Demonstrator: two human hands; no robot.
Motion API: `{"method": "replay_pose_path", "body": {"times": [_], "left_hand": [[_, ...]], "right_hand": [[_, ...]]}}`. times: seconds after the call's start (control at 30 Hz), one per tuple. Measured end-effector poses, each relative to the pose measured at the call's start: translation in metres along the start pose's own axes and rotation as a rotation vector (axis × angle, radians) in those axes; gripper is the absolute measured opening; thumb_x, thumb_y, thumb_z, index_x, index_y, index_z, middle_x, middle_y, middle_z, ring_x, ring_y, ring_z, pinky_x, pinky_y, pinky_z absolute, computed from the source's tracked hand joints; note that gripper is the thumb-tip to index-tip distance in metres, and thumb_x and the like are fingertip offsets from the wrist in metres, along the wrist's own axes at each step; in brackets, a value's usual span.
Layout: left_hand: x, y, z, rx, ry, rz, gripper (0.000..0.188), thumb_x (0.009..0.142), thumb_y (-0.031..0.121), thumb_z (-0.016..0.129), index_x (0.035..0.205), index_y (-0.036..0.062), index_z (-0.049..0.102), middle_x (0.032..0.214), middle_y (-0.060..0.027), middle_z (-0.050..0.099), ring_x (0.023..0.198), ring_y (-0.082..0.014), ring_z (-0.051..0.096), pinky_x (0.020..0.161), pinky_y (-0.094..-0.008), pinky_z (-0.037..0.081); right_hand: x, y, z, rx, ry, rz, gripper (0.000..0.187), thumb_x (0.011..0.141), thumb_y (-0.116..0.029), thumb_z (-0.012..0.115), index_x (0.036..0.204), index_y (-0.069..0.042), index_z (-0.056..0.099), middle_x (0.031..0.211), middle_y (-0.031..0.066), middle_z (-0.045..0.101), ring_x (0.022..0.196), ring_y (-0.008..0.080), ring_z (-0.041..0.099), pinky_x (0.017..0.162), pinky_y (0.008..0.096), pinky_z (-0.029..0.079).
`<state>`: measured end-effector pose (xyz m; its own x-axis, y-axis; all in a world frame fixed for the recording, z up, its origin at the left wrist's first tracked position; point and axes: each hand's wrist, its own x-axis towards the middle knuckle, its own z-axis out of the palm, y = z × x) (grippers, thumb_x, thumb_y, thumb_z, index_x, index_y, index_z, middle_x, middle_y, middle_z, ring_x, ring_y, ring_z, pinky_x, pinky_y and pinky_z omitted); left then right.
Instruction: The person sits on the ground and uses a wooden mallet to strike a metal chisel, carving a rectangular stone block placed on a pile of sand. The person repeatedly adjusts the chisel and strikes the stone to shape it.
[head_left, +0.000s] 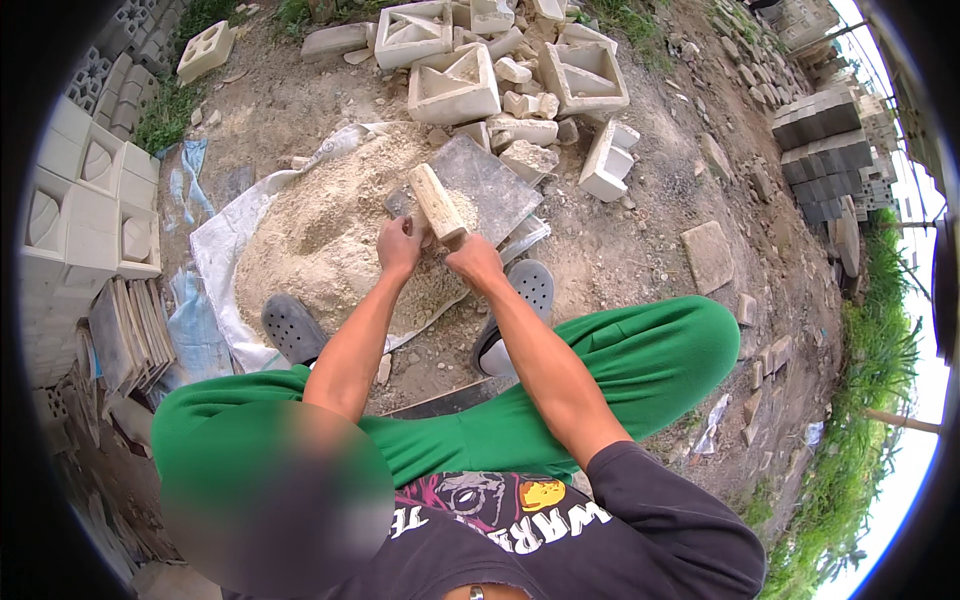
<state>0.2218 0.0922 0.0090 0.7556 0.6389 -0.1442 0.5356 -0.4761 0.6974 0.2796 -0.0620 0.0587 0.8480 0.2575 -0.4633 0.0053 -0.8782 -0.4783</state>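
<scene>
A pale, dusty oblong block (433,197) lies tilted over the near side of a dark grey flat board (495,175), which carries some loose sandy material. My right hand (474,264) is closed on the block's near end. To the left of it, my left hand (401,248) has its fingers curled in at the board's near left edge; what they hold, if anything, is hidden. Below and left of both hands, a heap of pale sandy powder (310,230) spreads over a white woven sack (222,235).
Broken pale blocks and hollow molded blocks (455,85) are piled beyond the board. Pale patterned blocks (95,190) are stacked at left, above leaning flat boards (130,335). Grey blocks (822,150) stand far right. A flat slab (708,257) lies on the dirt ground.
</scene>
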Motion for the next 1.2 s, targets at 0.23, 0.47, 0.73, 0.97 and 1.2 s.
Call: {"method": "replay_pose_path", "body": {"times": [0.23, 0.47, 0.73, 0.97, 1.2], "left_hand": [[0.007, -0.009, -0.005, 0.069, -0.043, 0.061, 0.048, 0.08, 0.031, 0.079, 0.12, 0.0066, 0.067, 0.112, -0.0181, 0.066, 0.106, -0.0329, 0.064, 0.094, -0.0406, 0.05], [0.01, -0.02, -0.013, 0.0, -0.139, -0.034, 0.048, 0.084, 0.033, 0.074, 0.121, 0.0061, 0.059, 0.117, -0.0191, 0.063, 0.109, -0.0349, 0.061, 0.096, -0.0428, 0.049], [-0.026, -0.036, -0.046, 0.302, -0.007, -0.083, 0.052, 0.087, 0.026, 0.066, 0.134, 0.0078, 0.053, 0.127, -0.0194, 0.056, 0.119, -0.0366, 0.054, 0.102, -0.0462, 0.045], [-0.033, -0.027, -0.022, 0.312, 0.142, 0.449, 0.038, 0.09, 0.019, 0.063, 0.124, 0.002, 0.064, 0.128, -0.018, 0.06, 0.115, -0.0361, 0.057, 0.1, -0.0449, 0.046], [-0.028, 0.023, 0.016, 0.106, 0.011, 0.291, 0.027, 0.091, 0.016, 0.064, 0.113, 0.0036, 0.072, 0.101, -0.0171, 0.066, 0.096, -0.0355, 0.064, 0.085, -0.0443, 0.05]], "right_hand": [[0.006, 0.022, -0.006, 0.368, -0.056, 0.002, 0.037, 0.07, -0.025, 0.077, 0.098, -0.001, 0.073, 0.077, 0.0117, 0.072, 0.066, 0.0218, 0.071, 0.063, 0.0363, 0.057], [0.011, 0.046, -0.018, 0.534, 0.134, 0.047, 0.037, 0.07, -0.022, 0.076, 0.1, -0.001, 0.073, 0.075, 0.0099, 0.07, 0.056, 0.0197, 0.066, 0.054, 0.0345, 0.055], [0.002, 0.053, -0.011, 0.539, 0.1, 0.178, 0.031, 0.069, -0.019, 0.075, 0.091, 0.002, 0.072, 0.072, 0.0111, 0.07, 0.052, 0.0207, 0.065, 0.052, 0.0352, 0.053], [-0.004, 0.042, -0.025, 0.635, 0.107, 0.253, 0.036, 0.068, -0.022, 0.074, 0.092, 0.004, 0.072, 0.076, 0.0143, 0.072, 0.059, 0.0239, 0.071, 0.057, 0.0376, 0.056], [0.002, 0.051, -0.034, 0.629, 0.047, 0.322, 0.039, 0.067, -0.025, 0.074, 0.093, 0.004, 0.072, 0.075, 0.0152, 0.072, 0.059, 0.0246, 0.071, 0.06, 0.0364, 0.057]]}}
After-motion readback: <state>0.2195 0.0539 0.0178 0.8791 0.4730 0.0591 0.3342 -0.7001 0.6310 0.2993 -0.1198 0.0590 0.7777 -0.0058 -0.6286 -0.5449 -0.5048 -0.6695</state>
